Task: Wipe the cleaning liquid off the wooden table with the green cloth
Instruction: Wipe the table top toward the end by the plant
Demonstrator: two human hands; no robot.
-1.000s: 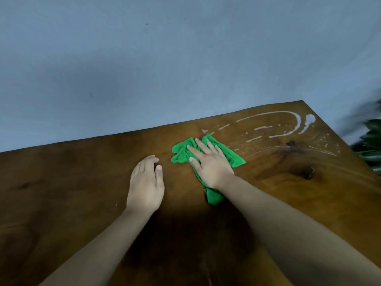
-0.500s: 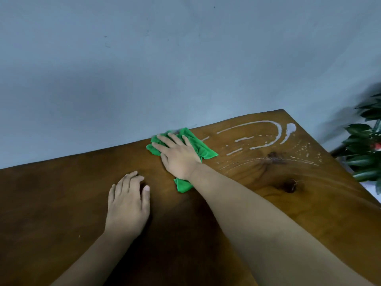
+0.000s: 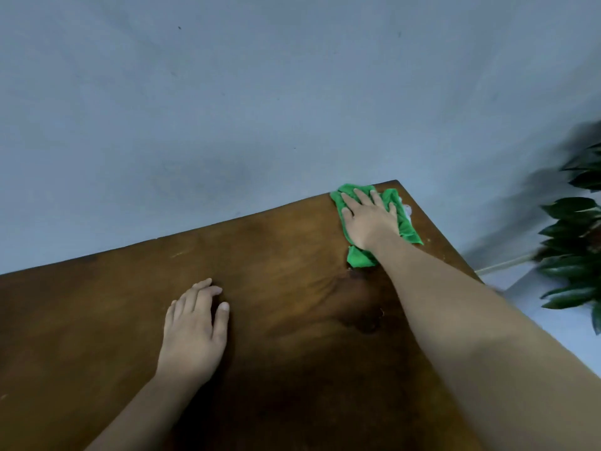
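Observation:
The green cloth [image 3: 406, 222] lies crumpled at the far right corner of the wooden table [image 3: 276, 255]. My right hand [image 3: 367, 219] presses flat on the cloth with its fingers spread and straight. A small white blob of cleaning liquid [image 3: 407, 209] shows at the cloth's right edge, near the table corner. My left hand [image 3: 195, 327] rests palm down on the bare wood nearer to me, left of centre, and holds nothing.
A grey-blue wall [image 3: 260, 109] rises right behind the table's far edge. A dark-leaved plant [image 3: 575, 249] stands off the table's right side, over a pale floor. A dark knot [image 3: 367, 323] marks the wood under my right forearm.
My right hand has swept the cloth to the right, from mid-table to the far right corner. The white streaks of liquid seen there earlier are gone. My left hand stays put.

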